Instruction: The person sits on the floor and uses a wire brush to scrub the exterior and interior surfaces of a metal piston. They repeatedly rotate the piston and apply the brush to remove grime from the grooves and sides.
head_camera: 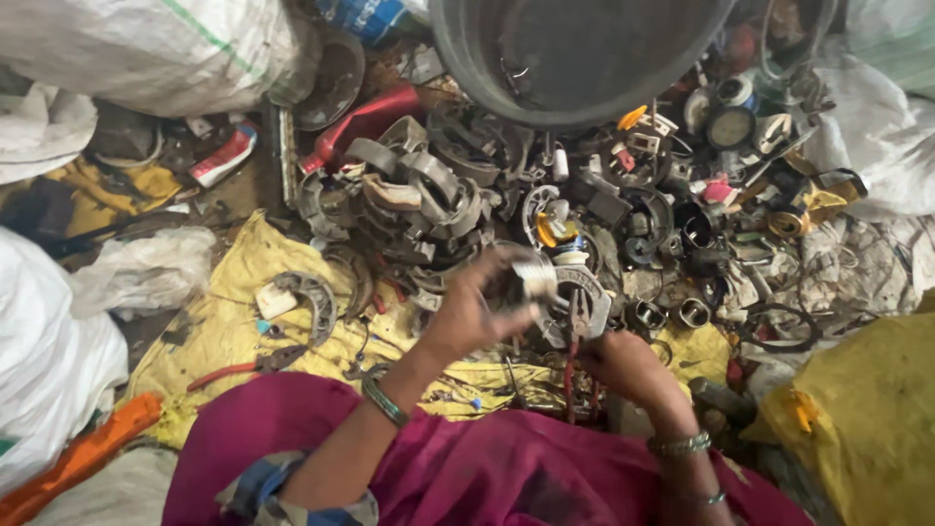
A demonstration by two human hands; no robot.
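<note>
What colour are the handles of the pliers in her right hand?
Red handles on the pliers, gripped by the right hand; the head view shows them.

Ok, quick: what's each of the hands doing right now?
Left hand: closed on a round silvery metal part.
Right hand: closed on red-handled pliers.

Magenta garment (pixel 506 477) over the lap; green bangle (pixel 386 401) on one wrist; yellow cloth (pixel 234 321) under grey, rusty-brown scrap metal (pixel 429 195); red-handled pliers (pixel 239 368) on the cloth; orange plastic piece (pixel 83 453); white woven sack (pixel 146 49) with a green stripe; dark grey bucket (pixel 575 58).
</note>
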